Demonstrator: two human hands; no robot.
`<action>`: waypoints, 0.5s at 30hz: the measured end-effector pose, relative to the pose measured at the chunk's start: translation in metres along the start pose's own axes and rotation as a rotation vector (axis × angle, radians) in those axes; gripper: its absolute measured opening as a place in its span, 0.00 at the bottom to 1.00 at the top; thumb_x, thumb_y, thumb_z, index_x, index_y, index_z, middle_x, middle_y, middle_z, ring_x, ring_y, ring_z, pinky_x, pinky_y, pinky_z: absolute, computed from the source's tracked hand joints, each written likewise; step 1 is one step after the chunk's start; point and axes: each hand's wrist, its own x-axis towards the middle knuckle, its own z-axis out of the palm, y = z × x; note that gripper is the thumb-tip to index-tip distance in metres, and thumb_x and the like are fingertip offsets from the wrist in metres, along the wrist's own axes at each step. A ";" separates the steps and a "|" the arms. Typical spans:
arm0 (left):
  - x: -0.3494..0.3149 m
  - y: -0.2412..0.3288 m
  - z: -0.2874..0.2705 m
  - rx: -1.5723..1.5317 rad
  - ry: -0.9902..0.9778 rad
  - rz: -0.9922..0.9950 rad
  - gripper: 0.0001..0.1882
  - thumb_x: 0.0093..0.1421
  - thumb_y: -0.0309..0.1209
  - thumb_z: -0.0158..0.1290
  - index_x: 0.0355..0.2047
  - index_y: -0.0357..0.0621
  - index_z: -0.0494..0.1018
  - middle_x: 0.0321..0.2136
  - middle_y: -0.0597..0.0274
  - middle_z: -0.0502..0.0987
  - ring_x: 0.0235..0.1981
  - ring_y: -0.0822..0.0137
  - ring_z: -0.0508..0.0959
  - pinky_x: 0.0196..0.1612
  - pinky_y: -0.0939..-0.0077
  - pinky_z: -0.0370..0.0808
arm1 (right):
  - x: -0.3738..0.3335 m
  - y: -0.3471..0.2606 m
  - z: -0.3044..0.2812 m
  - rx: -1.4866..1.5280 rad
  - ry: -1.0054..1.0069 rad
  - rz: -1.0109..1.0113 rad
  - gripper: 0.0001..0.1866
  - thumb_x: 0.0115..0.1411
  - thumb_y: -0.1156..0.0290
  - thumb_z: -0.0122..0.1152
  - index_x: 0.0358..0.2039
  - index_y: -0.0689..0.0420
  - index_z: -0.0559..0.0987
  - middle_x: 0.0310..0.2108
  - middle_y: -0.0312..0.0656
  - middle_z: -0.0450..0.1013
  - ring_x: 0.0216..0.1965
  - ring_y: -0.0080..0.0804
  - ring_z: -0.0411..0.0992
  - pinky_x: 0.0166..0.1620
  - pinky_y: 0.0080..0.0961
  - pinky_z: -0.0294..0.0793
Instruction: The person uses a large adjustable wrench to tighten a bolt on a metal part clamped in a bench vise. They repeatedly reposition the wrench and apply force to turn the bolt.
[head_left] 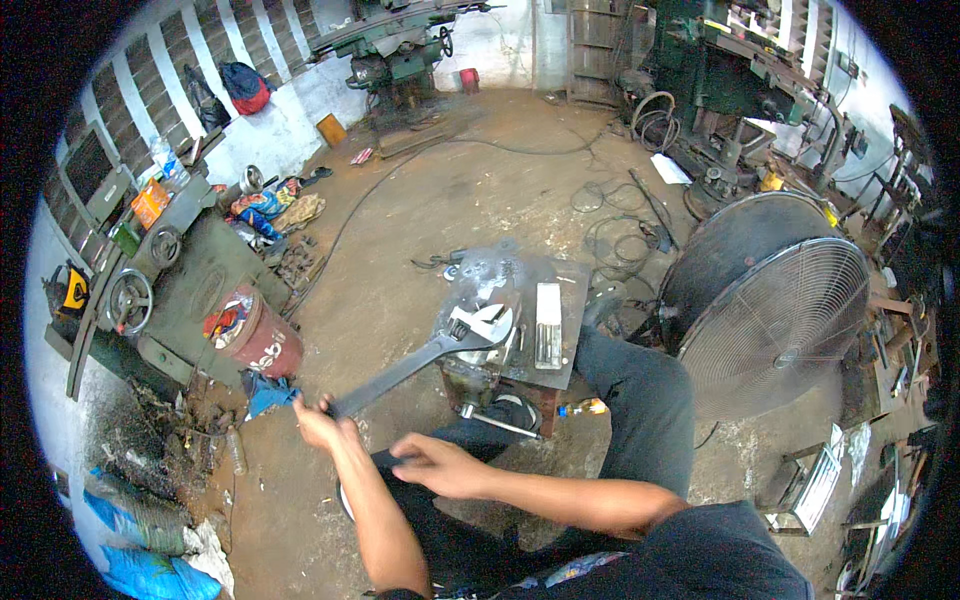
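Observation:
A large adjustable wrench slants across the space in front of me, its handle end in the grip of my left hand. Its bright jaw lies over the top of a small metal work stand; whether it grips anything there I cannot tell. Above my thigh, just right of the handle's end, my right hand is slightly blurred, fingers apart and holding nothing I can see. On the stand, right of the jaw, rests a long narrow pale box. A metal bar sticks out below the stand's top.
My bent leg is right of the stand, beside a big round fan. A reddish bucket with rags stands left, near a green machine. Cables snake over the floor. A small bottle lies by the stand.

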 end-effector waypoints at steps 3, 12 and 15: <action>0.040 -0.027 0.071 -0.004 -0.160 -0.044 0.15 0.55 0.34 0.60 0.26 0.45 0.64 0.16 0.69 0.58 0.15 0.71 0.62 0.22 0.71 0.69 | -0.059 0.002 -0.067 -0.104 -0.202 -0.120 0.18 0.63 0.60 0.61 0.45 0.61 0.79 0.45 0.47 0.78 0.51 0.35 0.74 0.55 0.32 0.71; 0.083 -0.073 0.140 0.311 -0.330 -0.155 0.08 0.55 0.22 0.57 0.26 0.39 0.66 0.16 0.67 0.62 0.13 0.74 0.63 0.17 0.75 0.67 | -0.124 -0.015 -0.158 0.001 0.065 0.170 0.09 0.67 0.73 0.57 0.45 0.63 0.77 0.40 0.40 0.79 0.44 0.25 0.76 0.50 0.24 0.75; 0.082 -0.071 0.133 0.243 -0.335 -0.154 0.05 0.56 0.20 0.55 0.28 0.36 0.69 0.17 0.66 0.63 0.14 0.74 0.63 0.18 0.75 0.65 | -0.106 -0.020 -0.162 -0.096 0.075 0.113 0.10 0.66 0.71 0.59 0.44 0.63 0.77 0.39 0.40 0.79 0.43 0.24 0.76 0.49 0.24 0.75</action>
